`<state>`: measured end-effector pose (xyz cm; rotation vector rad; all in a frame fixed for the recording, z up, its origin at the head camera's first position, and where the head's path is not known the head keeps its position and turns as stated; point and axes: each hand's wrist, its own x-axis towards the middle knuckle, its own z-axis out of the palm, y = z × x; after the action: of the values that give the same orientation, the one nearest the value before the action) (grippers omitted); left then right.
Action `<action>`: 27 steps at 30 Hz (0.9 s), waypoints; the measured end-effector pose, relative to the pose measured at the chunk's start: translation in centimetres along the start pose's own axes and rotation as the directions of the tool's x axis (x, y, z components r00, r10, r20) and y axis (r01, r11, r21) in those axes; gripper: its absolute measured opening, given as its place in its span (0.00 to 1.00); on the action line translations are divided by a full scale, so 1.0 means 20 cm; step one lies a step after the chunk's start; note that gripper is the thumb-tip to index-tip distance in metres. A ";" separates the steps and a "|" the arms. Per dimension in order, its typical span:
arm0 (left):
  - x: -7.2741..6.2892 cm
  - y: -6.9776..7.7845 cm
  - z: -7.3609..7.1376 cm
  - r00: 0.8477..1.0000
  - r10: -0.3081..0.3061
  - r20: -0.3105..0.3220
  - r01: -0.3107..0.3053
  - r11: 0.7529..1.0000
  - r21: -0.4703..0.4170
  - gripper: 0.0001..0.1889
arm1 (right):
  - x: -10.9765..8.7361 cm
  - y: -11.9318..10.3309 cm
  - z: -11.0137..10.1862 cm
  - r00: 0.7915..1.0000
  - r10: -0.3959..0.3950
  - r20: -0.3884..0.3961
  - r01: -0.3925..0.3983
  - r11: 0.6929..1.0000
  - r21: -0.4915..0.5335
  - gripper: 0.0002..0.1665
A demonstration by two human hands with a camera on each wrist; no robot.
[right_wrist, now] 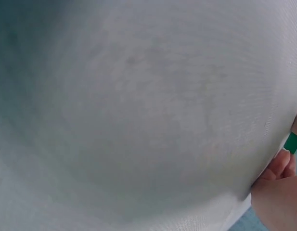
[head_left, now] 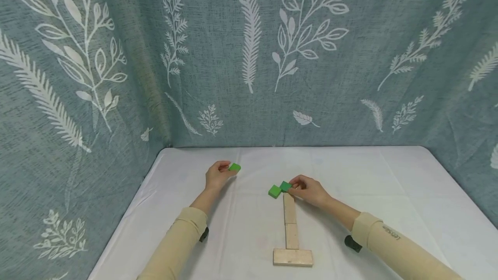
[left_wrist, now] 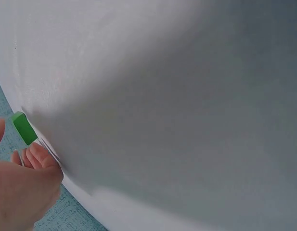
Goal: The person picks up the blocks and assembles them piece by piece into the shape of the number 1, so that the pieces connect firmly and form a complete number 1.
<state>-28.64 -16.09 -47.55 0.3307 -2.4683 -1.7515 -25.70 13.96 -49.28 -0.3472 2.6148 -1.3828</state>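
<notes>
In the head view my left hand, at the far left of the table, pinches a light green block between thumb and fingertips. The left wrist view shows that green block by the fingers. My right hand has thumb and fingertips at the edge of a darker green block, pinching it. Left of this one lies another light green block, corner close to corner. Just below the darker block begins a line of two wooden planks, laid end to end toward me.
Crosswise at the near end of that line lies one more wooden plank. A white cloth covers the table. Behind and at both sides hangs a blue-green curtain with white leaf prints.
</notes>
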 end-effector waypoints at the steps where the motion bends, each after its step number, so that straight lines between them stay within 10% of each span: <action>1: 0.00 0.00 0.00 1.000 0.000 -0.003 0.001 1.000 0.013 0.21 | 0.00 0.00 0.00 1.000 -0.006 0.002 0.006 1.000 0.000 0.16; 27: 0.04 -0.03 0.04 0.992 0.125 0.024 -0.127 0.946 0.299 0.20 | -0.01 0.00 -0.01 1.000 -0.003 0.015 0.002 1.000 0.023 0.15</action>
<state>-29.44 -15.71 -48.42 0.1845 -2.6928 -1.3305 -25.62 14.19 -49.18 -0.3565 2.5849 -1.4047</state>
